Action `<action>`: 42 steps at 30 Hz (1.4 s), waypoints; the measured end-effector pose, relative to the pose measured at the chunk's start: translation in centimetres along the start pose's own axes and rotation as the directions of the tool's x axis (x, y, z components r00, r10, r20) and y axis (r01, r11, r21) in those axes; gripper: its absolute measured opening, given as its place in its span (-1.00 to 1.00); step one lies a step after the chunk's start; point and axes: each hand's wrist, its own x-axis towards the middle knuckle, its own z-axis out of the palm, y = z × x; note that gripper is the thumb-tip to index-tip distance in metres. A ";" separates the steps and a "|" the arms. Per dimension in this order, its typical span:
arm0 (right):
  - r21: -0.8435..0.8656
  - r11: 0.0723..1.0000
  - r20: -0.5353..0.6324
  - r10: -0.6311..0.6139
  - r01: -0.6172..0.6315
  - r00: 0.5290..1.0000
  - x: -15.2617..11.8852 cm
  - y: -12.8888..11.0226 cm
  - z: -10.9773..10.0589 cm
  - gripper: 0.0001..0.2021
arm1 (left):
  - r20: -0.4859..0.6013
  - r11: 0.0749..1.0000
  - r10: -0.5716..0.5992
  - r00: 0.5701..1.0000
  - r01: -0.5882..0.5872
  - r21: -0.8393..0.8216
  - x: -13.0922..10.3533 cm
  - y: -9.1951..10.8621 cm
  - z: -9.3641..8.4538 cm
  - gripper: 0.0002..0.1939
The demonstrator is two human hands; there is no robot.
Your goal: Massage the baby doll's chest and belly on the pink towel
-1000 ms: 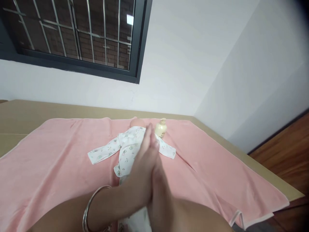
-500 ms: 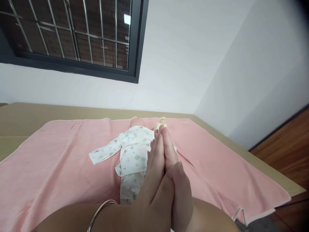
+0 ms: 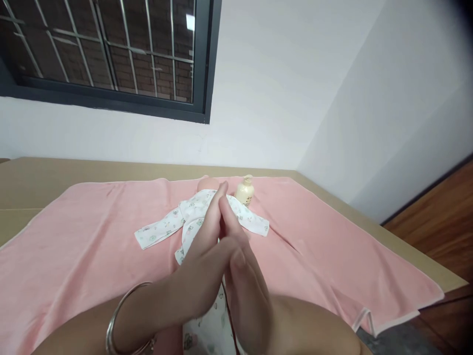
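At the upper left, one dark-framed window [image 3: 207,64] shows metal bars [image 3: 127,39] in front of brickwork. Below it, one pink blanket [image 3: 92,241] with a pale edge lies creased over a tan surface [image 3: 92,167]. One small figure [image 3: 197,204] lies on the blanket, dressed in white printed cloth, one sleeve spread to each side and its rounded pink head [image 3: 208,184] toward the wall.

Two forearms come in from the bottom. On the left one sits a silver bangle [image 3: 112,325]. The left hand [image 3: 203,266] and right hand [image 3: 247,286] meet above the figure, palm facing palm, fingers straight and pointing away toward the head; neither is clamped on an object. Their fingers touch near the tips, the thumbs cross close together, and the heels stand apart, printed cloth showing through the gap.

Just beyond the figure's right-hand sleeve [image 3: 254,224], one cream pump bottle [image 3: 244,193] stands upright on the blanket, dark lettering low on its side; how full it is cannot be told. At far right is a brown wooden panel [image 3: 439,217].
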 end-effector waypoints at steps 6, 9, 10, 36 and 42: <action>-0.040 0.997 -0.099 0.069 -0.073 0.993 4.8 1.4 -1.4 -0.43 | -0.166 0.991 0.010 0.986 -0.031 -0.127 4.7 -2.4 4.4 -0.37; -0.052 0.995 -0.157 0.074 -0.083 0.985 5.4 2.5 -1.4 -0.42 | -0.171 0.991 0.069 0.983 -0.087 -0.103 5.8 -3.7 4.6 -0.39; -0.048 0.995 -0.172 0.080 -0.089 0.982 5.4 2.7 -1.3 -0.42 | -0.167 0.991 0.117 0.979 -0.126 -0.045 6.0 -4.1 4.0 -0.40; -0.949 0.263 0.214 0.122 0.176 0.969 15.7 12.3 -8.6 -0.33 | -0.433 0.786 0.441 0.786 -0.105 0.609 14.8 -14.2 -7.7 -0.58; -0.867 0.222 0.475 0.095 0.446 0.875 14.7 11.5 -8.3 -0.47 | -0.462 0.817 0.480 0.746 -0.188 0.545 14.1 -14.4 -7.8 -0.63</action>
